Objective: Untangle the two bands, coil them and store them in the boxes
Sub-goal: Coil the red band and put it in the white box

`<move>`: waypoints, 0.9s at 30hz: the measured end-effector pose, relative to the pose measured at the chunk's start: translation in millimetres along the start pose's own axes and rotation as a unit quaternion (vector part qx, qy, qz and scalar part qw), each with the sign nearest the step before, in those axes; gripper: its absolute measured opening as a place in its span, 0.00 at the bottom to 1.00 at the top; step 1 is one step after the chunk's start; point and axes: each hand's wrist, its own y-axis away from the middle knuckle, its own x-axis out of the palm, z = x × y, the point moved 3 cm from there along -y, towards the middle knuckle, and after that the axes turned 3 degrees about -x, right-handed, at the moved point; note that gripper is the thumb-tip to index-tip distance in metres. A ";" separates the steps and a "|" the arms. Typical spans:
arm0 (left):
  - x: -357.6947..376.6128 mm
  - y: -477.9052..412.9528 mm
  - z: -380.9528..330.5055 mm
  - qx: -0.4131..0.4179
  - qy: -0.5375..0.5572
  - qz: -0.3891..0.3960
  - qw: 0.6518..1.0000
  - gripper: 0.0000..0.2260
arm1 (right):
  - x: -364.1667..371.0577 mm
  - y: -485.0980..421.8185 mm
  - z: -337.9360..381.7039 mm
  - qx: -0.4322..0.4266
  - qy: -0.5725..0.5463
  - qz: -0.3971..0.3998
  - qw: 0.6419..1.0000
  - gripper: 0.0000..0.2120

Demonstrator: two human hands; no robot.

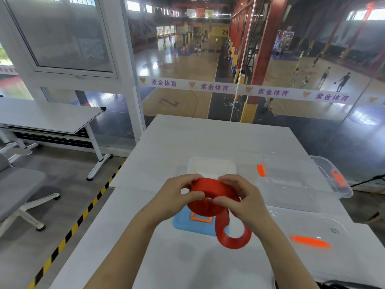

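Winding a red band [210,197] into a coil above the desk [187,257], both hands pinching it: left hand [177,195] pressing thumb and fingers onto the near left rim of the coil, right hand [243,197] clamping the right side, thumb tip on the front edge. Trailing a loose tail [233,236] down from the coil, curling into an open loop just above or touching the desk, over the corner of a blue lid [187,224] with an orange latch. Hiding any second band; not possible to tell where it is lying. Waiting beyond the hands: a small white box [210,167], open, and to the right a larger clear box [302,180] with orange clips, its clear lid [312,228] lying nearer. Likely risking a spring-back: easing either pinch probably letting the wound turns loosen and fan out. Possibly twisting the tail while feeding it in, leaving a kinked, lopsided coil too wide for the white box. Perhaps snagging the hanging loop on the lid's raised latch and dragging the lid across the desk.
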 end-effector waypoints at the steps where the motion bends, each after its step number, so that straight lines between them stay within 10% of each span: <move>1: -1.2 0.9 -0.4 0.003 0.028 -0.008 1.000 0.14 | -2.5 0.3 -0.4 -0.006 0.005 0.000 1.000 0.26; 8: -3.1 6.1 -0.3 -0.013 0.198 -0.008 0.980 0.15 | -6.3 3.0 -6.3 -0.017 -0.023 -0.046 0.999 0.19; 19: 0.5 3.7 -12.6 -0.012 -0.029 0.019 0.999 0.20 | 2.4 1.8 -3.4 -0.023 0.028 0.005 0.999 0.18; 27: -2.5 3.7 -0.6 -0.009 0.004 -0.007 1.000 0.13 | -10.0 2.9 -19.2 0.056 -0.017 0.049 0.997 0.28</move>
